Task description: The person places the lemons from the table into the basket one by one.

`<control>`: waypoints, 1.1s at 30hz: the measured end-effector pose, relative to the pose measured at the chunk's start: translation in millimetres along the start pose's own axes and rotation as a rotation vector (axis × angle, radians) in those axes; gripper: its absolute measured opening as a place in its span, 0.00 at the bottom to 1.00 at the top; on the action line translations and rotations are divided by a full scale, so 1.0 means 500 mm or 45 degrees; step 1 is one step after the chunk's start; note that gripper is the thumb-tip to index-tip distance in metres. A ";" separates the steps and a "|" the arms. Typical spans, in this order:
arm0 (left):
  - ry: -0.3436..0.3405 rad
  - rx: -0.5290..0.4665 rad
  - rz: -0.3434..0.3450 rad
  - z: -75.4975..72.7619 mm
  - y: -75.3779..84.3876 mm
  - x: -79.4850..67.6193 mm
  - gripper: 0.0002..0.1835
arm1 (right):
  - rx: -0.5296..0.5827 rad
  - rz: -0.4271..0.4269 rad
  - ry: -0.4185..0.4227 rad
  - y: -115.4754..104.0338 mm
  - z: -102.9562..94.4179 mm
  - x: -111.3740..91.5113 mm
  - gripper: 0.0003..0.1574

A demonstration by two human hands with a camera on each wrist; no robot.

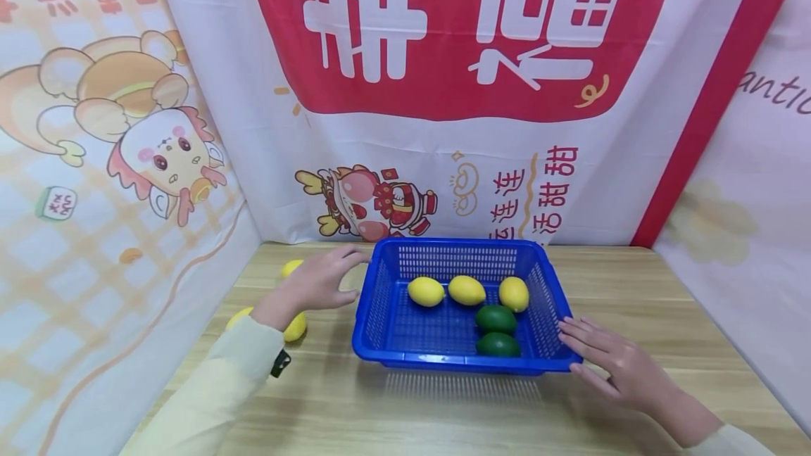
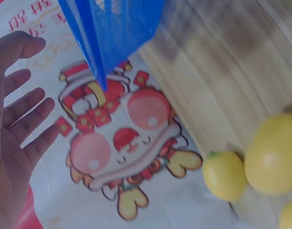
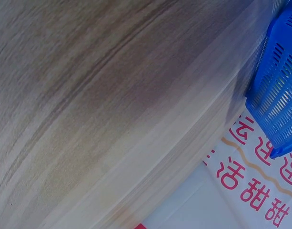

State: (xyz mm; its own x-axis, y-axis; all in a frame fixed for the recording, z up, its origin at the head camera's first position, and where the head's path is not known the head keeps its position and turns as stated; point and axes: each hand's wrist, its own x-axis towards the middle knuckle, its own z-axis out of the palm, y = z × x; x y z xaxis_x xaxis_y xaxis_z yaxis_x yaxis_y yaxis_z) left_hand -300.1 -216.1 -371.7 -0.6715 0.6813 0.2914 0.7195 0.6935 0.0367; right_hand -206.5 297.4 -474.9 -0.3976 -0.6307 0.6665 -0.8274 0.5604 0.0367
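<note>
A blue plastic basket (image 1: 405, 333) with slotted walls is at the centre of the head view. Three lemons (image 1: 467, 290) lie along its far part, and two dark green oval fruits (image 1: 496, 319) sit near the front right. My left hand (image 1: 322, 279) is beside the basket's left rim, fingers spread and thumb apart; the left wrist view shows the palm holding nothing. On the opposite side, my right hand (image 1: 624, 364) rests its straight fingertips on the right rim near the front corner. That hand is outside the right wrist view, which shows the basket's slotted wall (image 3: 279, 90).
Several yellow fruits (image 1: 294, 327) lie on the wooden table (image 1: 329, 400) left of the basket, partly hidden by my left forearm. One small yellow fruit (image 2: 225, 176) has a green tip. Printed cloth (image 1: 342, 139) hangs behind the table and along both sides.
</note>
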 end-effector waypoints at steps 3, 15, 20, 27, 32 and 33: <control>0.044 0.033 -0.008 -0.003 -0.020 -0.022 0.31 | -0.001 0.004 0.004 -0.001 0.000 0.001 0.32; -0.092 0.047 -0.213 0.000 -0.064 -0.108 0.30 | -0.001 0.011 -0.026 0.002 -0.004 0.001 0.32; -0.164 0.057 -0.272 0.020 -0.076 -0.141 0.31 | -0.003 0.022 -0.036 0.000 -0.005 0.001 0.32; -0.188 0.032 -0.277 0.053 -0.092 -0.179 0.32 | -0.010 -0.009 0.011 0.001 0.000 0.000 0.33; -0.198 0.048 -0.266 0.081 -0.106 -0.201 0.33 | -0.001 -0.002 0.018 0.002 0.003 -0.002 0.33; -0.201 0.051 -0.260 0.087 -0.108 -0.205 0.33 | 0.000 -0.003 0.020 0.002 0.003 -0.002 0.33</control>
State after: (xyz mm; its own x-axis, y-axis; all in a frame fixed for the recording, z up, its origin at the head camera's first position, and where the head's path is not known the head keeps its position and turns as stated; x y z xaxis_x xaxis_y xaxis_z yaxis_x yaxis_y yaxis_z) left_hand -277.8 -313.5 -445.1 -0.8239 0.5518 0.1290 0.5604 0.8272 0.0404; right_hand -207.7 297.8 -476.8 -0.3897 -0.6234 0.6778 -0.8284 0.5589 0.0378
